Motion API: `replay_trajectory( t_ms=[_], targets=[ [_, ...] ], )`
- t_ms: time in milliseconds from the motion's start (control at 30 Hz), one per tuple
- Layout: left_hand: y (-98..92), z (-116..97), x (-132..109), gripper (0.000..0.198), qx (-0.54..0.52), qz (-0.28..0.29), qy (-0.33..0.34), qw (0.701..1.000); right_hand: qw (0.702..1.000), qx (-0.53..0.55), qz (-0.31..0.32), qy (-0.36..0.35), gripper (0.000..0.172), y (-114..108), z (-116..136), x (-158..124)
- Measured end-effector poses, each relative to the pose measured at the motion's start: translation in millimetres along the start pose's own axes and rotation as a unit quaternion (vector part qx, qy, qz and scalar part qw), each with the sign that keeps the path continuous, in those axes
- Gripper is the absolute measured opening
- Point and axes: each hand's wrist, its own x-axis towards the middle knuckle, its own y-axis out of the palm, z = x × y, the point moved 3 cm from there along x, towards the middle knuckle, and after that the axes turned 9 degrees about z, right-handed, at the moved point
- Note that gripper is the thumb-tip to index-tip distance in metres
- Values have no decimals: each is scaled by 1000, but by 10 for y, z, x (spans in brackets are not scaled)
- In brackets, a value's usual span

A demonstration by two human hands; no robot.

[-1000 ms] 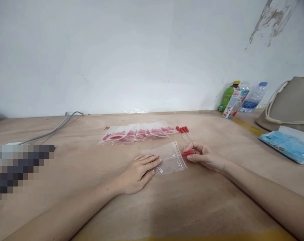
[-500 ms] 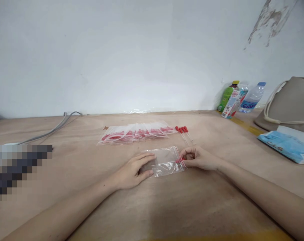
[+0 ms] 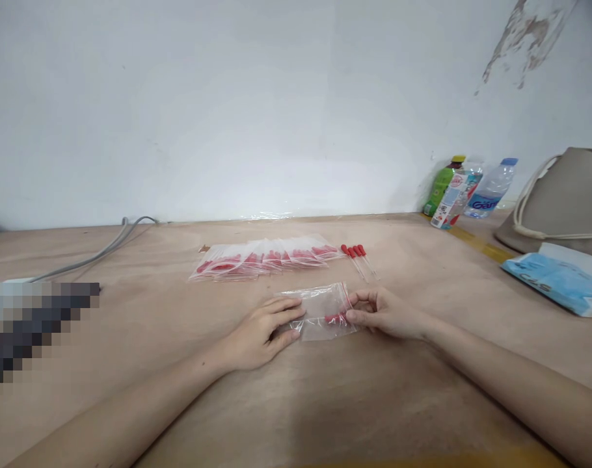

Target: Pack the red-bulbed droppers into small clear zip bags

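Note:
A small clear zip bag (image 3: 320, 305) with a red seal strip lies on the wooden table (image 3: 325, 390) between my hands. My left hand (image 3: 264, 331) rests on the bag's left end, fingers bent and pressing it down. My right hand (image 3: 378, 313) pinches the bag's open right end, where the red bulb of a dropper (image 3: 336, 318) shows inside the plastic. Behind the bag lie three loose red-bulbed droppers (image 3: 357, 257) and a row of filled bags (image 3: 264, 259).
A grey cable (image 3: 101, 250) runs along the back left. Bottles (image 3: 464, 188) stand at the back right by the wall. A beige bag (image 3: 564, 201) and a blue tissue pack (image 3: 554, 276) lie at the right edge. A blurred patch (image 3: 37, 325) covers the left.
The red-bulbed dropper in my right hand has gone from outside the bag's mouth to inside it. My right hand moved left to the seal; my left hand curled on the bag.

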Motion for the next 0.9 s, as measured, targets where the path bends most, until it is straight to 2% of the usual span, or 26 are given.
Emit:
replay_trajectory(
  t_ms=[200, 300, 333, 400, 467, 533, 600, 667, 800, 900],
  targets=[
    [-31, -30, -16, 41, -41, -25, 5, 999, 999, 31, -13, 11, 40, 74, -30, 25],
    [-35, -20, -24, 33, -58, -42, 10, 997, 999, 14, -36, 36, 38, -24, -48, 33],
    [-31, -14, -24, 29, -61, -41, 9, 997, 997, -3, -71, 42, 37, -107, -52, 39],
    [-19, -3, -22, 26, -67, -33, 6, 997, 979, -75, -182, 45, 30, -357, -51, 55],
    [-8, 3, -16, 27, -74, -20, 3, 997, 933, -187, -304, 41, 20, -662, -38, 86],
    [-7, 6, -7, 29, -77, -9, 1, 997, 889, -261, -368, 76, 16, -944, -56, 161],
    [-19, 12, 5, 31, -71, 4, 3, 997, 870, -267, -390, 142, 22, -1160, -101, 266],
    [-37, 25, 16, 31, -61, 23, 10, 998, 863, -249, -395, 192, 30, -1281, -120, 377],
    [-62, 51, 20, 34, -34, 52, 44, 997, 878, -208, -364, 231, 21, -1296, -65, 566],
    [-61, 62, 3, 40, -19, 32, 52, 998, 896, -155, -335, 245, 22, -1273, -43, 635]
  ],
)
